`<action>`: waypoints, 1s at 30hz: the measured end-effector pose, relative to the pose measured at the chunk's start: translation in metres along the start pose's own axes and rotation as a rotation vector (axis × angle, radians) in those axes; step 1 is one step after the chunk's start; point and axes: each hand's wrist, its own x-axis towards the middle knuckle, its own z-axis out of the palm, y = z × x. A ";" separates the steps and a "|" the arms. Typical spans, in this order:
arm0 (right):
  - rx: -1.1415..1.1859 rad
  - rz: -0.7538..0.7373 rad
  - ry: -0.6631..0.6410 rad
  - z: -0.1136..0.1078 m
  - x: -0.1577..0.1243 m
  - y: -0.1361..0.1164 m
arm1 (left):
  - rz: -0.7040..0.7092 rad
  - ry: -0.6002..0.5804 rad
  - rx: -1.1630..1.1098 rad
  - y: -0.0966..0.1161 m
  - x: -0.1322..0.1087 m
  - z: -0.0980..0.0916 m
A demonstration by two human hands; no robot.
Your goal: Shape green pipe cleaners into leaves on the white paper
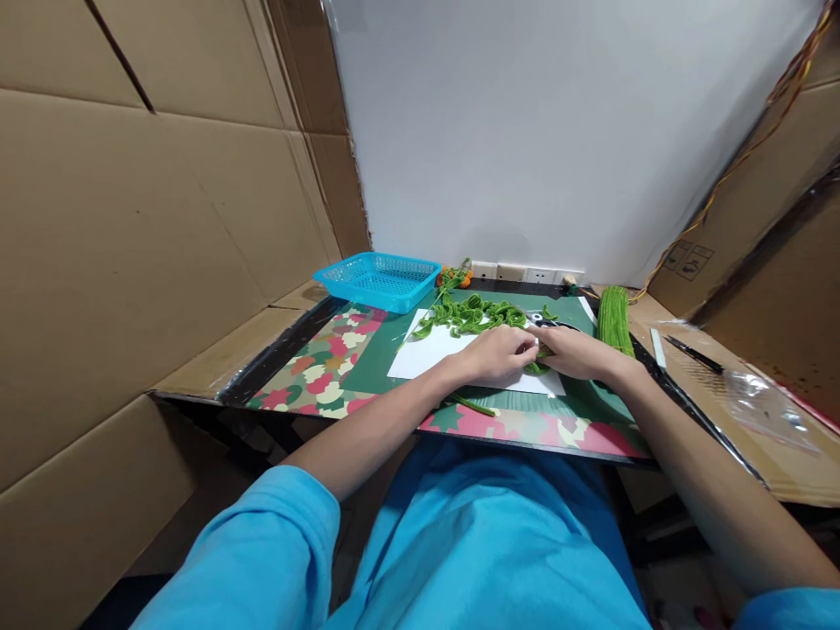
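My left hand (502,352) and my right hand (570,348) meet over a sheet of white paper (420,362), both with fingers closed. Between and just below the fingertips shows a bent green pipe cleaner (536,368); the fingers hide most of it. Beyond my hands lies a heap of curled green pipe cleaner pieces (476,313). A dark-handled tool, perhaps scissors (557,325), is partly covered behind my right hand. One loose green pipe cleaner (473,405) rests by the table's front edge, below my left wrist.
A blue plastic basket (381,297) stands at the back left, beside orange-and-green pipe cleaner work (456,276). To the right lie a bundle of green pipe cleaners (614,320), a white stick (658,348), a black pointed tool (694,353) and a clear plastic bag (767,407). Cardboard walls flank the table.
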 end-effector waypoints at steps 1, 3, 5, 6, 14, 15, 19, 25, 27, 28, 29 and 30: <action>-0.001 0.000 -0.002 0.000 0.000 0.000 | 0.001 -0.002 0.002 0.000 0.000 0.000; -0.002 -0.003 -0.006 0.000 0.000 0.000 | 0.003 -0.007 0.008 0.001 0.000 0.000; -0.003 -0.008 -0.007 0.000 0.000 0.000 | 0.008 -0.014 0.015 0.001 0.000 -0.001; -0.004 -0.012 -0.007 -0.001 0.000 0.000 | 0.011 -0.017 0.019 0.001 0.000 -0.001; -0.014 -0.013 -0.012 -0.001 0.000 0.000 | 0.022 -0.036 0.061 0.000 0.000 -0.001; -0.015 -0.013 -0.011 -0.001 0.000 0.000 | 0.023 -0.040 0.066 0.000 -0.001 -0.001; -0.016 -0.012 -0.011 0.000 0.001 0.000 | 0.036 -0.052 0.082 -0.001 0.000 -0.001; -0.012 -0.013 -0.018 0.001 0.000 0.002 | 0.050 -0.073 0.121 -0.001 0.000 -0.001; -0.011 -0.014 -0.021 0.000 0.000 0.001 | 0.059 -0.078 0.132 -0.001 0.000 -0.001; -0.011 -0.015 -0.022 0.000 0.000 0.001 | 0.062 -0.081 0.135 -0.002 0.000 -0.001; -0.011 -0.015 -0.024 0.000 0.000 0.001 | 0.063 -0.083 0.138 -0.002 0.000 -0.001; -0.011 -0.015 -0.025 0.000 0.000 0.000 | 0.063 -0.084 0.140 -0.002 0.000 0.000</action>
